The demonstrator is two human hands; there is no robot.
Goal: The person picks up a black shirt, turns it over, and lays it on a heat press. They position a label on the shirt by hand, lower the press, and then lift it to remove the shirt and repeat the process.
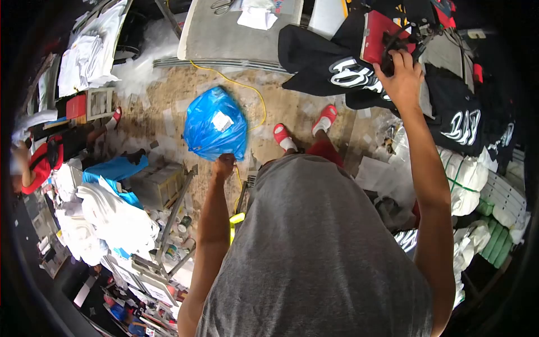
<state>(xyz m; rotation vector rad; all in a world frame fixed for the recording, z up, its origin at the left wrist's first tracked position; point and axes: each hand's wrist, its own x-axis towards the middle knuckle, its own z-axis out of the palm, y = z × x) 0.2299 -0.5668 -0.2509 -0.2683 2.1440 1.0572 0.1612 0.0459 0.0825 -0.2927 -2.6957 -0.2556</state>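
My left hand [225, 163] is closed at the near edge of a blue plastic bag [213, 135], gripping its gathered plastic. The bag is full and rounded, with a white label [222, 121] showing on it. Reaching far out at the upper right, my right hand [402, 78] has its thumb and fingers curled around a black part [391, 49] beside a red metal plate [375, 35]. Under that hand lies a black garment [328, 63] with white lettering, spread across the equipment.
A yellow cord [259, 94] curves over the stained wooden floor [163, 73]. A grey platen [236, 33] holds scissors [221, 6] and white cloth. White garments [112, 216] are heaped at the left, near another person [42, 163] in red. Wrapped white bundles [463, 180] stand at the right.
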